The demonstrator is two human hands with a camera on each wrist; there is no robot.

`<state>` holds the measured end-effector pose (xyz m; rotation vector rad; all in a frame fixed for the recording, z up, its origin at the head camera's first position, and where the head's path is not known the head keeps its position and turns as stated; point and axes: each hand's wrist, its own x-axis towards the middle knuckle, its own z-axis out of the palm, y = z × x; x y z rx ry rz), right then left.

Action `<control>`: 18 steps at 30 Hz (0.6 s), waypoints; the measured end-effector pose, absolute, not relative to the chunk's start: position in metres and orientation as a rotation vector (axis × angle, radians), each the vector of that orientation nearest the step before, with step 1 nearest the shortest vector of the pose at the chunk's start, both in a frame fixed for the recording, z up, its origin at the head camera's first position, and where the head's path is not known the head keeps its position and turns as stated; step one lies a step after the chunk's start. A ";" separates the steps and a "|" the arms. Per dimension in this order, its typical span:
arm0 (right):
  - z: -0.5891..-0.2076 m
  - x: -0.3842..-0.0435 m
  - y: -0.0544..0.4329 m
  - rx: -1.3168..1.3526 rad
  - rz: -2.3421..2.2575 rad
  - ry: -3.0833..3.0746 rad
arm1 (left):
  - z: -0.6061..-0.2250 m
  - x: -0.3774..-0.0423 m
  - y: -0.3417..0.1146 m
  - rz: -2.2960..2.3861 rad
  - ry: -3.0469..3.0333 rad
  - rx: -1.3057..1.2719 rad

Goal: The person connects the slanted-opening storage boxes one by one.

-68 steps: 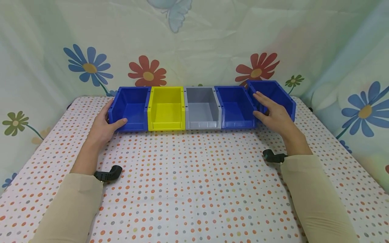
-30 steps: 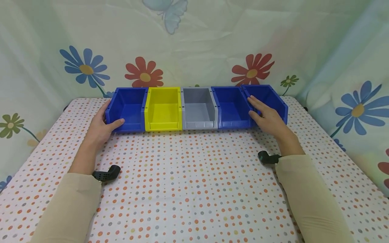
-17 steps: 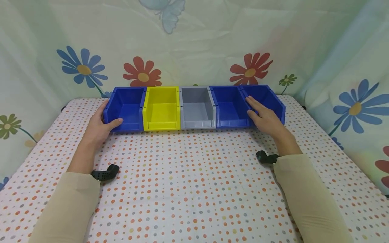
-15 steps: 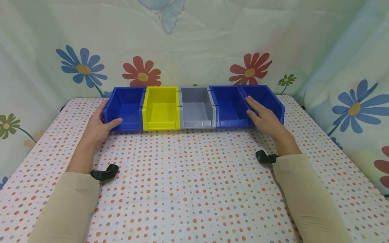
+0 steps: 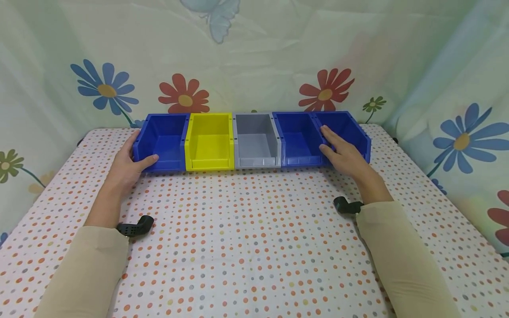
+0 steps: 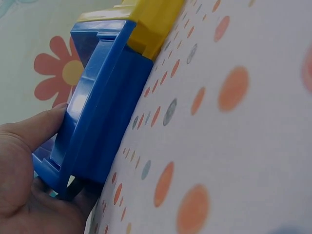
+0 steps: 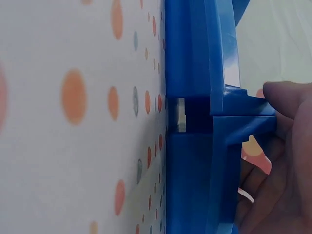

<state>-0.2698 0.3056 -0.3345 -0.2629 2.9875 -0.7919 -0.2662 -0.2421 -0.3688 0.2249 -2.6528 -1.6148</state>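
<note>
Plastic storage bins stand side by side in a row: a left-end blue bin (image 5: 165, 152), a yellow bin (image 5: 209, 148), a grey bin (image 5: 257, 148), an inner blue bin (image 5: 298, 143) and a right-end blue bin (image 5: 343, 123). My left hand (image 5: 126, 170) grips the left-end bin, thumb on its front lip and fingers along its outer side. At the seam of the two right bins, my right hand (image 5: 346, 157) pinches their adjoining walls. The right wrist view shows its thumb on the inner bin's side and fingers inside the right-end bin (image 7: 192, 180).
A dotted cloth (image 5: 238, 238) covers the table under the bins and in front of them. Behind the row hangs a flowered curtain (image 5: 254, 57). A dark wrist camera (image 5: 137, 226) sits on the left wrist, another wrist camera (image 5: 347, 205) on the right.
The right-end bin, earlier higher and set back, has come down and in against the inner blue bin with my right hand. Over the last half second only a slight leftward shift of the view shows.
</note>
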 end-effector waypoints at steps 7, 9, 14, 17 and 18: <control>-0.332 -0.266 0.307 -0.261 -0.839 3.002 | -0.365 -0.266 -0.242 -1.620 -2.648 0.211; -0.331 -0.265 0.305 -0.252 -0.855 3.017 | -0.362 -0.265 -0.241 -1.602 -2.653 0.204; -0.325 -0.263 0.294 -0.263 -0.818 3.088 | -0.353 -0.260 -0.230 -1.460 -2.694 0.231; -0.322 -0.260 0.283 -0.289 -0.714 3.154 | -0.346 -0.253 -0.219 -1.296 -2.694 0.238; -0.322 -0.258 0.280 -0.293 -0.671 3.180 | -0.343 -0.251 -0.215 -1.239 -2.691 0.223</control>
